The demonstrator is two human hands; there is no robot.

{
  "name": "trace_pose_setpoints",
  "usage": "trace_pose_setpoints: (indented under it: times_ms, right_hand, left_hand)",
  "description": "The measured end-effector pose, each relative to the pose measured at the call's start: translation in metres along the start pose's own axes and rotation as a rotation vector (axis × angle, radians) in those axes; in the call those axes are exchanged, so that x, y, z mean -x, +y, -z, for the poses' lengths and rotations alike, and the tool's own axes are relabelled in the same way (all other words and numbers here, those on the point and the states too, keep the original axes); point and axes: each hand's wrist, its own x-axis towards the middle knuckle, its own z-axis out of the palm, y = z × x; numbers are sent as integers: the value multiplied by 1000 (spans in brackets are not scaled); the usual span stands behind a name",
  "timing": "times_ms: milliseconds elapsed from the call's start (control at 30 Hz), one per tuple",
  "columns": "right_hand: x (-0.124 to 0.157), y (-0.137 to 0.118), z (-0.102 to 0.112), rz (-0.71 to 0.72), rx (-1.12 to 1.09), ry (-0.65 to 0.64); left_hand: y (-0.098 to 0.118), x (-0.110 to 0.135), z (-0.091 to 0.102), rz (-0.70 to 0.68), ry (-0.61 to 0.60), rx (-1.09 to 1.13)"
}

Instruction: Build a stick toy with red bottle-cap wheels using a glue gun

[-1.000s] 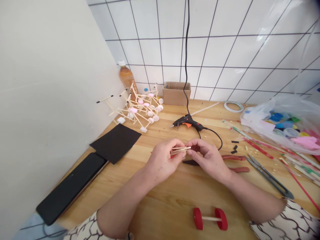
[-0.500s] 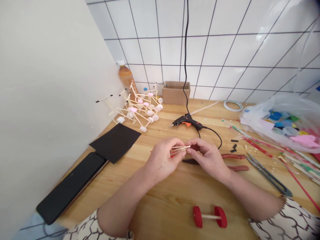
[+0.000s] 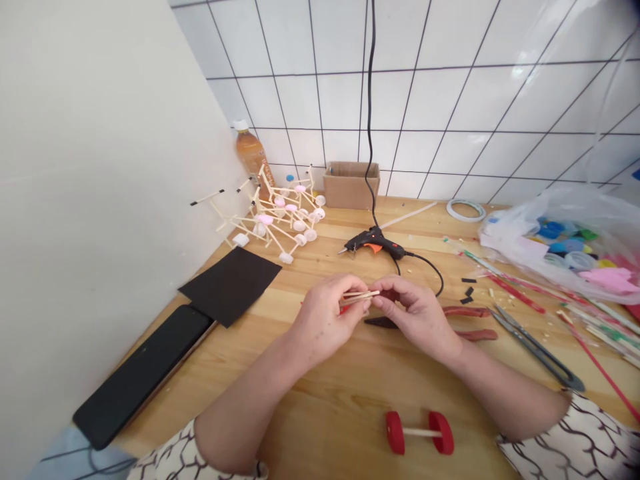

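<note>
Thin wooden sticks (image 3: 361, 297) lie between the fingers of my left hand (image 3: 327, 320), which is closed around them. My right hand (image 3: 417, 317) pinches at their right-hand ends, its thumb and forefinger together. A bit of something red shows under the left fingers, mostly hidden. Below my right forearm, two red bottle caps (image 3: 441, 433) joined by a short pale stick rest on the table. Pliers with red handles (image 3: 467, 312) lie partly beneath my right hand. Just beyond both hands is a black glue gun (image 3: 375, 241) on its side.
Stick-and-cap models (image 3: 280, 213) stand at the back left, before a drink bottle (image 3: 253, 155) and a cardboard box (image 3: 351, 187). Black card (image 3: 233, 283) and a phone (image 3: 145, 373) lie left. Right are grey snips (image 3: 537, 350), tape (image 3: 465, 211), wrapped sticks and a bag of caps (image 3: 565, 243).
The sticks have shifted very slightly between my fingers. Otherwise both hands hold the same place, and the things on the table have not moved.
</note>
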Motion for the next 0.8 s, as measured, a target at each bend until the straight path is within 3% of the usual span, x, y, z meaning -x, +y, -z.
trace_pose_setpoints:
  times_ms: [533, 800]
  right_hand:
    - [-1, -2, 3, -68, -131, -49]
    - [-1, -2, 1, -43, -64, -13]
  left_hand:
    - [3, -1, 0, -7, 19, -25]
    - [4, 1, -1, -9, 22, -30]
